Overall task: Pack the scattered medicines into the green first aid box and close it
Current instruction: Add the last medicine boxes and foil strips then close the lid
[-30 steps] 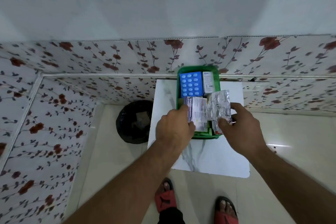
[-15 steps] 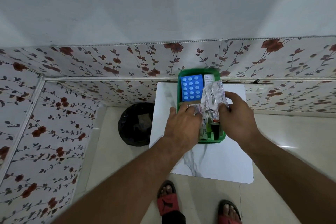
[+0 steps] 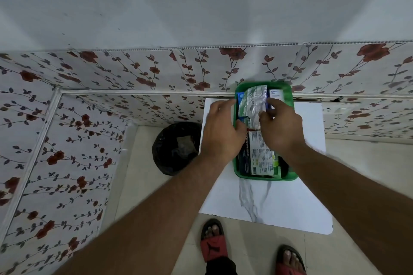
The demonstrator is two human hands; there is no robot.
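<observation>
Green first aid box [image 3: 290, 96] open on a small white marble-look table [image 3: 268, 203], pushed up near the flowery wall [image 3: 134, 73]. Both hands over the far half of the box. Left hand [image 3: 221, 131] with fingers curled around the left edge of a crinkly silver foil strip [image 3: 253, 105]. Right hand [image 3: 280, 127] pinching the right edge of the same strip between thumb and fingers. Strip held flat, just above a blue pill pack [image 3: 241, 97] that peeks out at its left side. Small white medicine carton [image 3: 276, 94] lying in the far right corner of the box. Pack marked "dressings" [image 3: 259, 156] lying in the near half. Black bin [image 3: 176, 147] on the floor, left of the table. Two feet in red sandals [image 3: 213, 245] below.
</observation>
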